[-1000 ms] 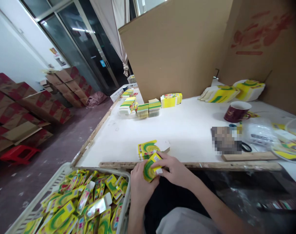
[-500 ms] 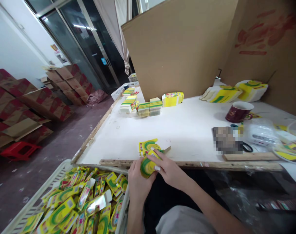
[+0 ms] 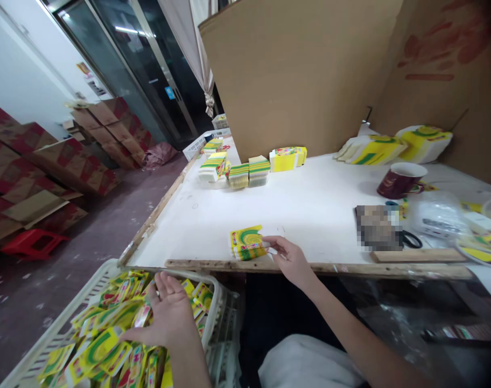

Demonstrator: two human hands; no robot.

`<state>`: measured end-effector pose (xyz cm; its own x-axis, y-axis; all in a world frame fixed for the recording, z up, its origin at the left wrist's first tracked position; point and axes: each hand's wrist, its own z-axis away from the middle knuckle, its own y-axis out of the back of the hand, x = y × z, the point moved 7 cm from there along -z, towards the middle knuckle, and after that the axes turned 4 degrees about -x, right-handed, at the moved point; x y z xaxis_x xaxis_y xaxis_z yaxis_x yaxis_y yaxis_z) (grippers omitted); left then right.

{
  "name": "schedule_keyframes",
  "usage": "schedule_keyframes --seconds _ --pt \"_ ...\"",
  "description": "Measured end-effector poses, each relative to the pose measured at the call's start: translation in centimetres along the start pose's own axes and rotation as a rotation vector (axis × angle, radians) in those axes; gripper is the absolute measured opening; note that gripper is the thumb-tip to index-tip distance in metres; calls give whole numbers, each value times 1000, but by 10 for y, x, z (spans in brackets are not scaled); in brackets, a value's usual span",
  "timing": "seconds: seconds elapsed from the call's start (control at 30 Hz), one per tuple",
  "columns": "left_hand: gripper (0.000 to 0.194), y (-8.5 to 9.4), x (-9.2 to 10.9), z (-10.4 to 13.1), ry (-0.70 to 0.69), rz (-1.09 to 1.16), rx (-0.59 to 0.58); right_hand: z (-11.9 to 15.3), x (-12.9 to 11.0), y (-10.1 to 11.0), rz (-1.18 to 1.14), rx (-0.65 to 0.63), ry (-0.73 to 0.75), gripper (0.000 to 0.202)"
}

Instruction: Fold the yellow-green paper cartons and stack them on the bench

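Over the white basket (image 3: 217, 312) full of yellow-green printed boxes (image 3: 104, 345), my left hand (image 3: 168, 312) is held with its fingers apart and nothing in it. My right hand (image 3: 288, 258) pinches the right edge of the yellow-green carton pieces (image 3: 247, 243), which lie near the front edge of the white table (image 3: 205, 221). Its thumb and fingertips touch the white flaps there. How many carton pieces lie together cannot be made out.
Stacks of flat cartons (image 3: 259, 170) stand at the table's back, before a cardboard sheet (image 3: 302, 81). To the right are a dark red mug (image 3: 399, 180), more carton stacks (image 3: 372, 150), a plastic-wrapped item (image 3: 439, 218) and a wooden strip (image 3: 417, 257). A red stool (image 3: 33, 243) stands left.
The box held between both hands has left them. My left hand has moved left over the basket and opened. My right hand has shifted up and right to the carton pieces on the table.
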<state>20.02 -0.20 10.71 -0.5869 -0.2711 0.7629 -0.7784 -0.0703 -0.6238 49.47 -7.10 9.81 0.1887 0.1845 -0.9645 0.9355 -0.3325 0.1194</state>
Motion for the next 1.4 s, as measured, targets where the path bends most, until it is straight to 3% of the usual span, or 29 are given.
schedule_keyframes --seconds 0.1,0.2,0.3,0.43,0.7,0.9,1.03,1.2,1.33,1.4 --pt "65 11 -16 -2 152 15 121 -6 -7 -4 223 6 76 32" --pt "59 1 -50 10 379 68 181 -19 -10 -16 585 -64 96 44" --pt "41 -19 -74 24 522 112 124 -31 1 -26 832 -145 38 45" --pt "27 -31 -81 31 532 28 40 -40 13 -28 868 -165 11 37" --pt "30 -44 -92 44 537 -71 -3 -29 -8 -24 738 -74 -8 50" --pt "40 -75 -79 62 360 -52 -178 16 -33 -62 243 -383 92 56" --pt "39 -72 -67 62 263 31 -102 34 -43 -75 125 -445 67 52" --pt "50 -67 -58 56 201 99 -55 46 -41 -90 117 -524 21 63" --pt "60 -66 -66 56 279 30 -74 44 -32 -88 100 -441 -27 50" --pt "65 -66 -66 55 246 -70 -102 40 -31 -82 91 -402 -21 42"
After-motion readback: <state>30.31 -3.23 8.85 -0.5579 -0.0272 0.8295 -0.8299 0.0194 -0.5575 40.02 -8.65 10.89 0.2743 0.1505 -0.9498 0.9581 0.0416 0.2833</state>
